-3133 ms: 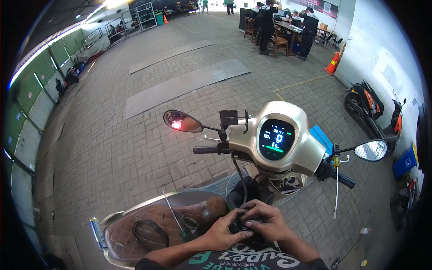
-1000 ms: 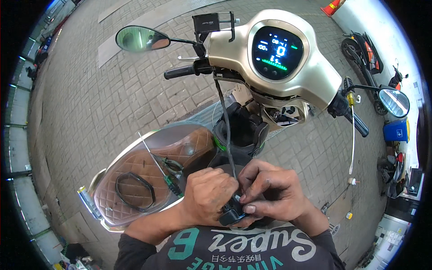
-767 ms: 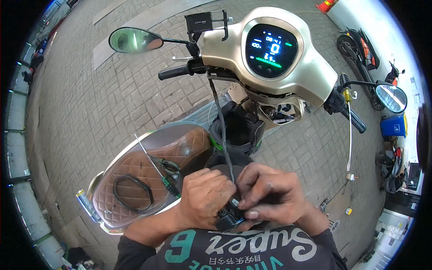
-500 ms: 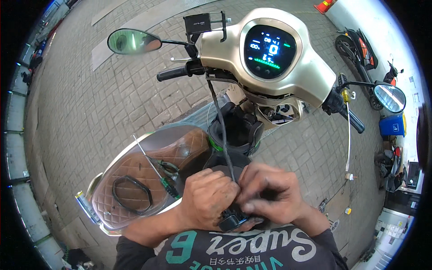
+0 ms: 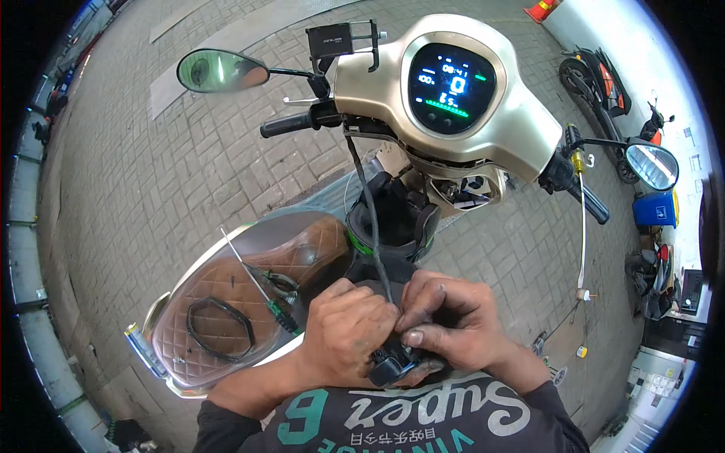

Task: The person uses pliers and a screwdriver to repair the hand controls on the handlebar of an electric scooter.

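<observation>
A black sheathed cable (image 5: 368,204) runs down from under the scooter's handlebar to my hands, close to my body. My left hand (image 5: 343,325) is closed around the cable's lower end and a small black plastic part (image 5: 389,368), which sticks out below the fingers. Facing it, my right hand (image 5: 457,321) has its thumb and forefinger pinched together right beside the cable. What lies between those fingertips is too small or hidden to make out.
Ahead stands the gold scooter front (image 5: 453,136) with a lit display. On the brown quilted seat (image 5: 170,332) at left lie a screwdriver (image 5: 279,313), pliers (image 5: 279,283) and a black ring-shaped strap (image 5: 192,332). A yellow-handled screwdriver (image 5: 578,161) rests by the right grip.
My right thumb and fingers have shifted slightly and drawn closer together beside the cable. The left hand keeps its hold on the cable and black part.
</observation>
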Demonstrator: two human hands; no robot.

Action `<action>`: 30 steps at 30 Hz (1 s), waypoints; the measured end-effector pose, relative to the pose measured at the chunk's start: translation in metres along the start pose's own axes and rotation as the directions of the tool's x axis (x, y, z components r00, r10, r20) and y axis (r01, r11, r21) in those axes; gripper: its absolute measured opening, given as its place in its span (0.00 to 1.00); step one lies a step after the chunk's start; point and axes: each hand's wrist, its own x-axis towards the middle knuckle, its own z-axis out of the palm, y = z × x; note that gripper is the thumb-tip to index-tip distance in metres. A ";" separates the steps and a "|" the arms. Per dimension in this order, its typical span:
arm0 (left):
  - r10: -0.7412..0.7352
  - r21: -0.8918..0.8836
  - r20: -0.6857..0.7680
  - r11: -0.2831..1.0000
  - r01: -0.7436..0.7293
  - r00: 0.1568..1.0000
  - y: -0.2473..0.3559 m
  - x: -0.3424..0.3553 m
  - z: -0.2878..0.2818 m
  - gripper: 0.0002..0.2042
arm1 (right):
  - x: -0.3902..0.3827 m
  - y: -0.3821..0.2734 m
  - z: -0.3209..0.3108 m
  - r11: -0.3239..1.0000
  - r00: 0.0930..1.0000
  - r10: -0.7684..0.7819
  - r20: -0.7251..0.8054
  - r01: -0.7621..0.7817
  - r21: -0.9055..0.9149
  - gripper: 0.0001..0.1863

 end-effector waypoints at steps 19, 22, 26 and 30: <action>-0.018 0.028 -0.015 0.999 0.018 1.000 0.000 -0.001 -0.001 0.21 | 0.003 0.003 -0.007 1.000 0.996 -0.016 0.088 0.016 0.004 0.06; 0.004 0.040 -0.050 0.999 -0.002 0.999 -0.006 -0.002 0.002 0.22 | 0.005 0.006 -0.009 0.992 0.967 -0.022 0.253 -0.010 0.124 0.06; -0.014 0.015 -0.027 1.000 0.015 1.000 -0.004 0.000 -0.002 0.22 | 0.008 0.003 -0.001 0.988 0.999 -0.053 -0.007 0.052 -0.145 0.06; -0.020 -0.002 -0.026 1.000 0.020 0.999 -0.006 -0.005 0.002 0.22 | 0.007 0.005 -0.004 1.000 0.989 0.019 0.144 -0.019 0.000 0.06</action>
